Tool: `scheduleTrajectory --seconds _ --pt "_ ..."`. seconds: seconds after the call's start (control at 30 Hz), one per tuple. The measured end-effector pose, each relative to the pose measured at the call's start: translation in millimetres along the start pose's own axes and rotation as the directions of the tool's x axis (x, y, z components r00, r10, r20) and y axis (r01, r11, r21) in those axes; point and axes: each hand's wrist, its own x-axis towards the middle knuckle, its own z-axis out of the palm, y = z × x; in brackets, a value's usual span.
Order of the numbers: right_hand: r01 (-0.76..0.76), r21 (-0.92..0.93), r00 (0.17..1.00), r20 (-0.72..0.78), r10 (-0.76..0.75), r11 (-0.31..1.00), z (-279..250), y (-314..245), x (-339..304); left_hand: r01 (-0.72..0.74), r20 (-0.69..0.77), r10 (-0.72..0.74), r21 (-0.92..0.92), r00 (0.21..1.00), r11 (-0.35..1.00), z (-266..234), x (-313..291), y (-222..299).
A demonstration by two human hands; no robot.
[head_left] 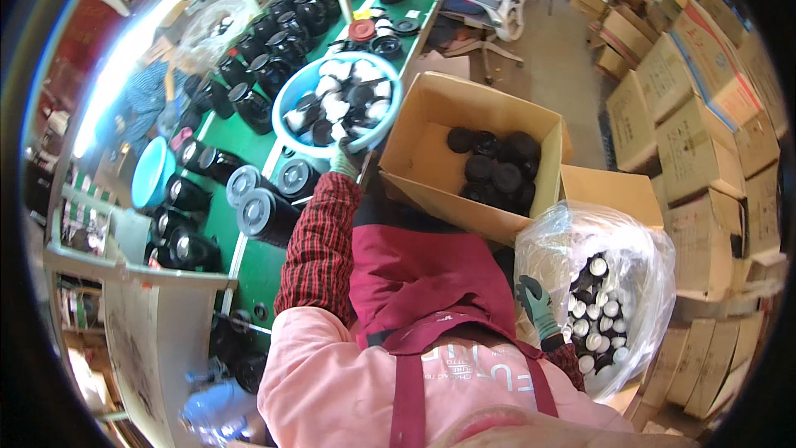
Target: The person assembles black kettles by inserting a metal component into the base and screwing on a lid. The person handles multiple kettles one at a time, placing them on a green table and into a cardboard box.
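Head view showed pale lettering across the wearer's pink top and dark printing on stacked cartons, mostly too small to read. A blue basin, heaped with black and white caps, sat at the green tabletop's right edge. The gloved left hand was at its near rim, grip uncertain. Beside a clear bag of white-topped pieces was the gloved right hand, its hold impossible to tell. An open carton of black lids stood between basin and bag; black jars crowded the tabletop's left edge.
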Motion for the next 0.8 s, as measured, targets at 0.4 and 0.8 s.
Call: scheduleTrajectory --seconds 0.4,0.8 --pt "-0.119 -0.798 0.946 -0.272 -0.176 0.590 18 69 -6 -0.753 0.828 -0.100 0.443 0.552 -0.488 -103 -189 -114" --pt "-0.082 -0.917 0.997 -0.079 0.024 0.391 76 74 84 -0.778 0.863 -0.172 0.320 0.475 -0.541 -123 -184 -117"
